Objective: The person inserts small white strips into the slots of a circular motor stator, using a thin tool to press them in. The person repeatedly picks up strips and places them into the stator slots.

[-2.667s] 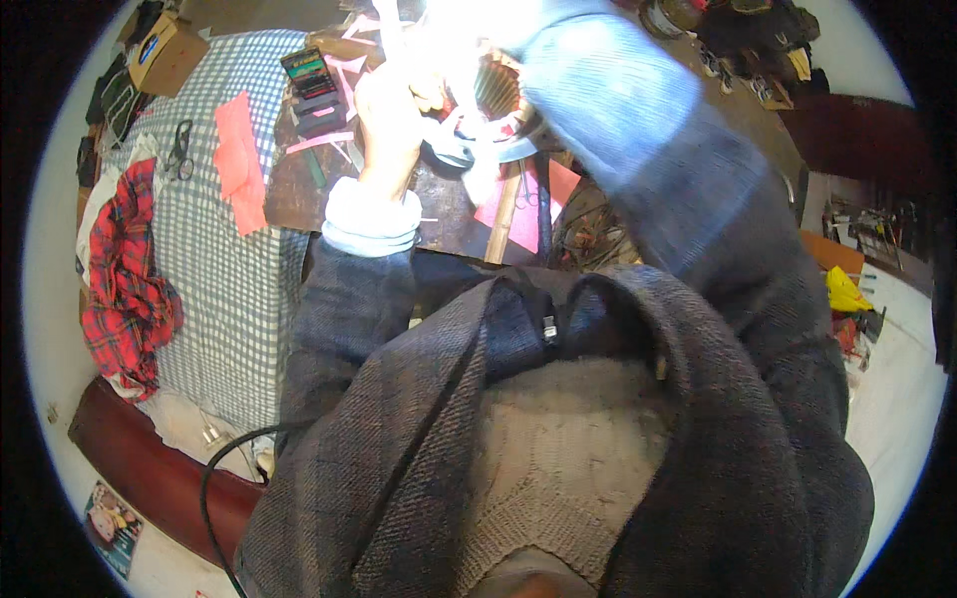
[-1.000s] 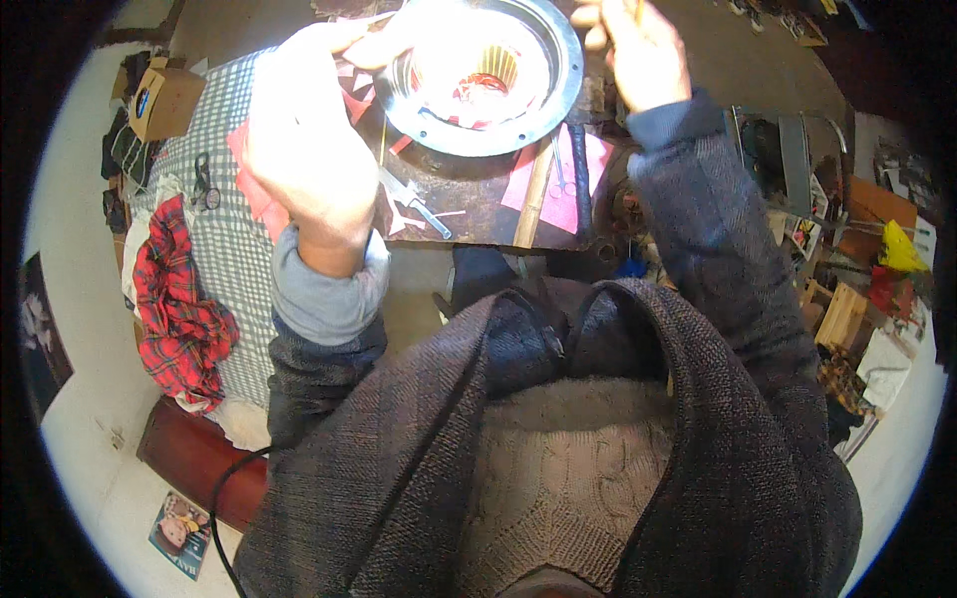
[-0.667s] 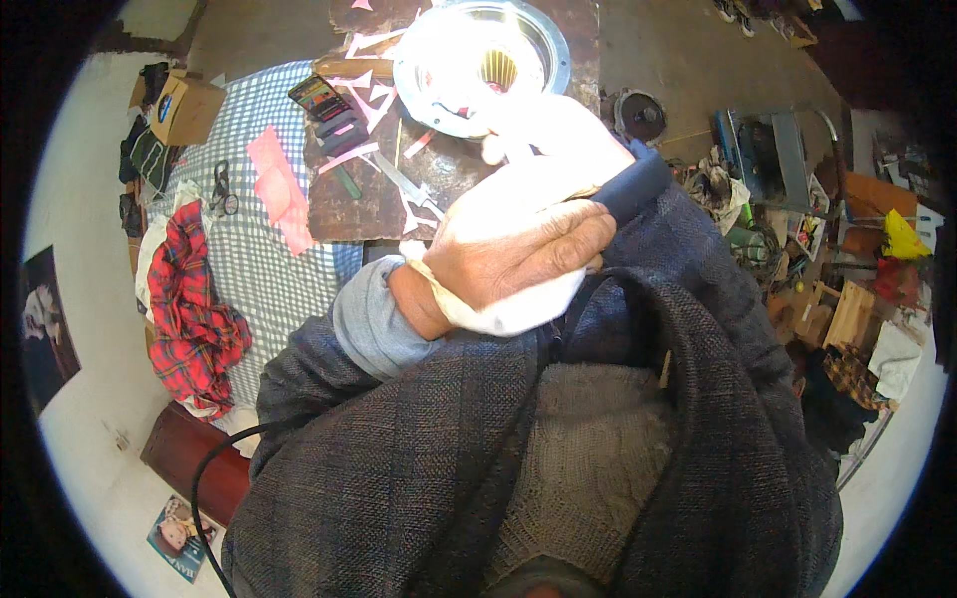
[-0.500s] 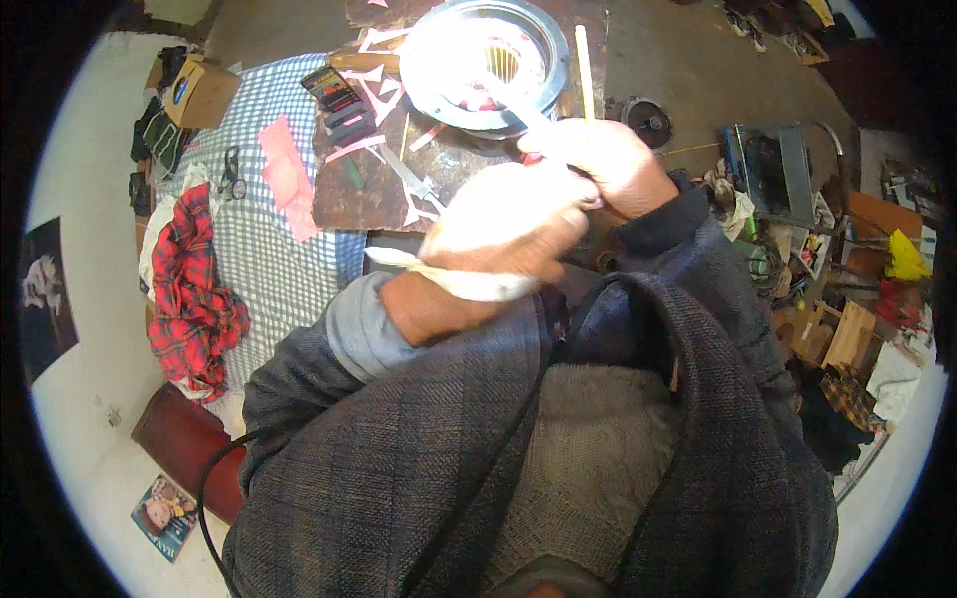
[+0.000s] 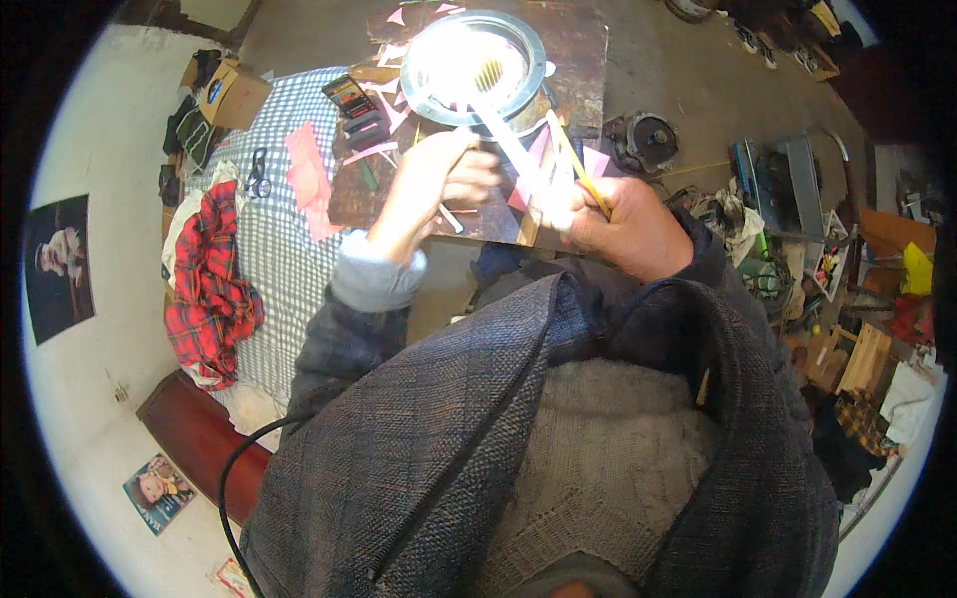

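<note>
My right hand (image 5: 633, 227) is closed round a slim yellow stick (image 5: 578, 164) with a pale tip, which points up and away. A long white strip (image 5: 510, 140) runs from the bright round object to this hand's fingertips, where glare blurs the contact. My left hand (image 5: 424, 184) is bent, its fingers curled, over the front of the dark wooden tabletop (image 5: 374, 204); whatever it holds is hidden. Beyond both hands sits the round metal-rimmed object (image 5: 415, 95), its inside washed out by light. Pink pieces (image 5: 595, 162) lie beside the strip.
On the table's left are a black case (image 5: 349, 97) and pink-white scraps. A checkered cloth (image 5: 289, 214) carries pink sheets (image 5: 310, 174), glasses (image 5: 258, 174) and a red plaid garment (image 5: 209, 289). A dark round machine part (image 5: 650, 140) and clutter lie on the floor at right.
My hands have come apart: the left moved left and away, the right a little nearer. The yellow stick now leans left. The pale band across my left wrist no longer shows there.
</note>
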Tool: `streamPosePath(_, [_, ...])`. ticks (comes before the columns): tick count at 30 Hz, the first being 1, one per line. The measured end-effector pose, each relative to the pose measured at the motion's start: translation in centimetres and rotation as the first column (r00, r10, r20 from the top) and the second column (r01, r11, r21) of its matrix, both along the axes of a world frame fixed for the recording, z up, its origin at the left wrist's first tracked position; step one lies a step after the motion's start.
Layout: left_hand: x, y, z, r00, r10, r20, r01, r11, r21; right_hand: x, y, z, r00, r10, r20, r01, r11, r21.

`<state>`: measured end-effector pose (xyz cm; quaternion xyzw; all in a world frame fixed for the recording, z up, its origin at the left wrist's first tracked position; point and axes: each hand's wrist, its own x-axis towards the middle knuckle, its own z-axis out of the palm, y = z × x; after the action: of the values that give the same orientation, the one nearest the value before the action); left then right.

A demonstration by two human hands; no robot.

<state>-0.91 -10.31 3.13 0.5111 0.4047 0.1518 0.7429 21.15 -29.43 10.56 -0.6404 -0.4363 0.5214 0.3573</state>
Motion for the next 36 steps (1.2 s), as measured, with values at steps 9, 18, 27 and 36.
streamPosePath(9, [5.3, 8.3, 1.6, 0.97, 0.001, -0.245, 0.219, 0.448, 0.867, -0.9, -1.5, 1.0, 0.978, 0.137, 0.16, -0.168, 0.966, 0.196])
streamPosePath(18, [-0.3, 14.6, -0.3, 0.645, 0.405, 0.648, 0.053, 0.822, -0.567, 0.2, -3.1, 0.7, 0.995, -0.065, 0.082, 0.051, 0.986, 0.161])
streamPosePath(27, [-3.8, 11.9, 1.4, 0.545, 0.692, 0.472, -0.414, 0.713, -0.566, -0.4, -0.5, 0.4, 0.988, -0.015, 0.154, -0.002, 0.994, 0.11])
streamPosePath(36, [-9.2, 18.5, -5.4, 0.579, 0.54, 0.611, -0.219, 0.825, -0.521, -3.1, 5.1, -0.4, 0.896, -0.209, 0.392, 0.098, 0.954, 0.284])
